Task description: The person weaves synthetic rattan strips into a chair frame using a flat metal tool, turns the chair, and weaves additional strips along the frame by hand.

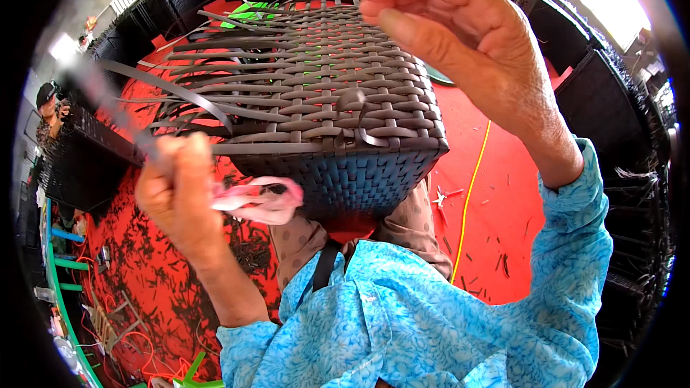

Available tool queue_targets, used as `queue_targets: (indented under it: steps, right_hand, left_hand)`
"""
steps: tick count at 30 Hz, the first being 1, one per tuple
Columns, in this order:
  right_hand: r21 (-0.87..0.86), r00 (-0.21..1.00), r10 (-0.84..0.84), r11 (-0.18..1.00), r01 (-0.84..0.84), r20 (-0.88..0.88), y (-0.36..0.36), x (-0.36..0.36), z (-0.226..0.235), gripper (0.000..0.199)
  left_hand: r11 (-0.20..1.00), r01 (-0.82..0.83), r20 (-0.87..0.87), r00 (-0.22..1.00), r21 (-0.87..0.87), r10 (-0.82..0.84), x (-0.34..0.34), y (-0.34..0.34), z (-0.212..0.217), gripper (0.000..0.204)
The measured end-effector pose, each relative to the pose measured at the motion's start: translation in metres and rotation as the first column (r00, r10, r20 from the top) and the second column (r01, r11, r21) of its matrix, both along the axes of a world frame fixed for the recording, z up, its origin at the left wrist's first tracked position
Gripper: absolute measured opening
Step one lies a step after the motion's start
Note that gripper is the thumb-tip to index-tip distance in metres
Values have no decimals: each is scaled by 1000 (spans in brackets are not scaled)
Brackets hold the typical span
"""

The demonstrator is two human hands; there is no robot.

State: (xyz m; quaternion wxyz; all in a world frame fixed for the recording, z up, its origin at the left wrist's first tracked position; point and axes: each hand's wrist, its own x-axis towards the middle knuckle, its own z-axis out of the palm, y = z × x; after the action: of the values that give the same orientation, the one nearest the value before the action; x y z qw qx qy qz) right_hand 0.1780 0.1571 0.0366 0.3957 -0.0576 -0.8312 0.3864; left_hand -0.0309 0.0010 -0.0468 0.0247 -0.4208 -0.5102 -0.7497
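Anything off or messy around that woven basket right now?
Loose grey strips stick out unwoven from the basket's left side, and one short strip end curls up from the weave. Dark strip scraps litter the red floor.

From my feed the scene is bright, daylit and strongly saturated. The upper right corner is blown out to white glare, so light seems to pour in from there. My left hand [176, 197] and the tool [108, 104] it grips are smeared with motion blur; my right hand [453, 36] is sharper. The woven basket [323, 100] shows crisp texture, its near face in soft shadow. A black fisheye ring bends the edges, and the red floor [496, 194] curves.
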Motion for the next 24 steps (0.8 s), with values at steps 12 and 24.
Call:
queue_targets:
  steps: [12,24]
  right_hand:
    - [650,982,-58,757,-74,179,1,20,-59,41]
    - [374,968,194,895,-241,159,-5,-32,-31,21]
  left_hand:
    - [963,-101,272,962,249,30,-71,-45,-14,23]
    - [943,193,175,954,270,-245,-60,-52,9,21]
